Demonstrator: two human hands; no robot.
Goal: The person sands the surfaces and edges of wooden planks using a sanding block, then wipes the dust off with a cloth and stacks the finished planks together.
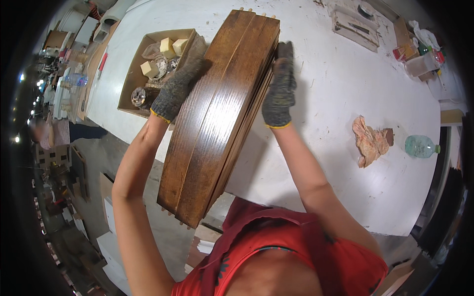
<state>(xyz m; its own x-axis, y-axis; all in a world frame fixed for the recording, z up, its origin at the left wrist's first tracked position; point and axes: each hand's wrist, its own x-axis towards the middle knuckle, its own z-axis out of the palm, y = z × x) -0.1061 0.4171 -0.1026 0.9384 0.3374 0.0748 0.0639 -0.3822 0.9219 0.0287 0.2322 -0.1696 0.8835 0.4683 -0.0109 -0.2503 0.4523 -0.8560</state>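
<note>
A long stack of glossy brown wooden boards [217, 113] slants across the near edge of the white table, with small dowels sticking out of both ends. My left hand [178, 91], in a dark grey knit glove with a yellow cuff, presses along the stack's left side; its fingertips are partly hidden. Against the right side lies my right hand [280, 91], gloved the same way, its fingers stretched along the board edges. The stack is held between the two hands, and its lower end juts past the table edge.
Left of the stack stands a cardboard box [129, 74] with pale yellow blocks and crumpled wrapping. On the white table [326, 98] are a crumpled cloth [368, 140], a green plastic bottle [420, 146] and a whitish tray [354, 28]. Another person [59, 133] is at far left.
</note>
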